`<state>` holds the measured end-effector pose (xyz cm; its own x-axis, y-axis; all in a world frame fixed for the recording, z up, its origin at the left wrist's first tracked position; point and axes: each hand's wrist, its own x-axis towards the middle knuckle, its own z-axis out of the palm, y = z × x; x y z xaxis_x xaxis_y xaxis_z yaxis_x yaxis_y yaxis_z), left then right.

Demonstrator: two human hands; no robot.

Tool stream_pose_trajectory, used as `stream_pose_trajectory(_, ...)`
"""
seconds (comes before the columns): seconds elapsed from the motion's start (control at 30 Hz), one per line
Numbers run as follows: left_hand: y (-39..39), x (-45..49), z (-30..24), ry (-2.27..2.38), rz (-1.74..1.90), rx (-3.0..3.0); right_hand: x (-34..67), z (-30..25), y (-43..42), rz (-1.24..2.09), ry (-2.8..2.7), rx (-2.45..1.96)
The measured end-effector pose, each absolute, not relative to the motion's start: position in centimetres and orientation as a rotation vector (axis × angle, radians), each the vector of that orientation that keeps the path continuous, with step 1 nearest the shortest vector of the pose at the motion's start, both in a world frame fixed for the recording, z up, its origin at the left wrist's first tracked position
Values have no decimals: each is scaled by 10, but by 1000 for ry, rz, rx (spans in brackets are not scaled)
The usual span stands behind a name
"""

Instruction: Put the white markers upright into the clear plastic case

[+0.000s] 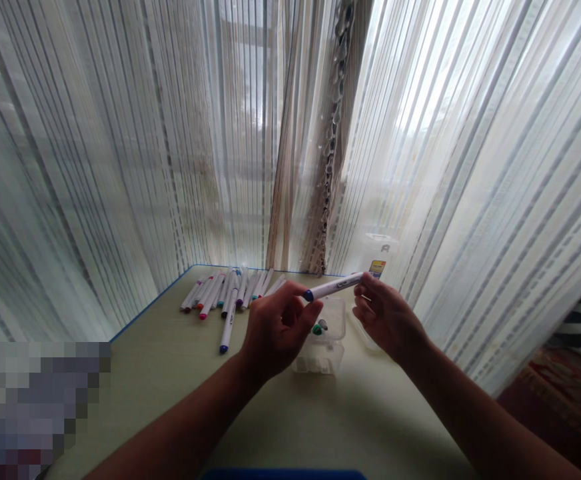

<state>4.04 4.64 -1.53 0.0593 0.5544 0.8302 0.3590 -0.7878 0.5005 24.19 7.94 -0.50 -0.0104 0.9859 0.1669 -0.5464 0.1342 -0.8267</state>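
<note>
A white marker with a dark blue end (335, 287) is held up over the table between my two hands. My left hand (278, 327) is closed, its thumb and forefinger at the blue end. The other end sits in the pinched fingers of my right hand (388, 317). Below the marker stands a small clear plastic box (319, 360), partly covered by my left hand, with a green-tipped marker (317, 329) and a grey tip showing in it. Left of my left hand lies a single blue-ended marker (227, 327).
Several white markers with coloured ends (215, 290) lie in a pile at the table's back left. Behind my right hand is a clear container with a yellow label (379, 257). Striped sheer curtains (220, 133) hang along the table's far edge.
</note>
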Motion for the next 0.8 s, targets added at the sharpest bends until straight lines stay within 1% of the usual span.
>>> stream_pose_trajectory(0.8, 47, 40, -16, 909, 1849, 2188, 242, -5, 79, 1375, -859, -626)
